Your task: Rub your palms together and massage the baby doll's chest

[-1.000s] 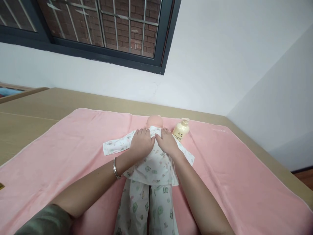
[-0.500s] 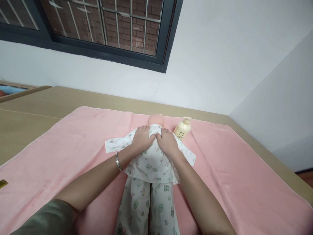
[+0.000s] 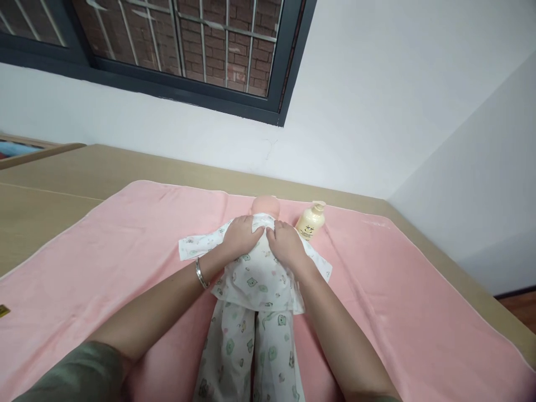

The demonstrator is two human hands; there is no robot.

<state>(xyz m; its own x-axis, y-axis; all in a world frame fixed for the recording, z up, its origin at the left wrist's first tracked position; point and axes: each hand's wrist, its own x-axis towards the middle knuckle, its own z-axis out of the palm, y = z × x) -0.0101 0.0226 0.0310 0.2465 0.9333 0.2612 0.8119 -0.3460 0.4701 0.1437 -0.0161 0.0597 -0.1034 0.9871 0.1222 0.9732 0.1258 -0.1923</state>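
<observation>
A baby doll [image 3: 266, 207] in white printed pyjamas lies stretched out before me, its bald head at the far end; no facial features show. Its printed top [image 3: 259, 279] has both sleeves spread sideways, and the matching trousers [image 3: 238, 340] reach towards me. My left hand [image 3: 243, 239] rests flat on the left shoulder area of the top, a silver bangle [image 3: 201, 273] on its wrist. On the right shoulder area lies my right hand [image 3: 287, 243], also flat, the two thumbs close together near the middle. Just beyond it is a cream pump bottle [image 3: 310, 221].
Beneath the doll a pink blanket [image 3: 138, 234] covers most of a wooden surface [image 3: 96, 167]. A white wall [image 3: 355, 111] rises behind it, with a dark-framed barred window [image 3: 226, 50] above. A yellow tag [image 3: 4, 310] is at the far left.
The view has shifted very slightly. Both hands stay in place on the doll's top.
</observation>
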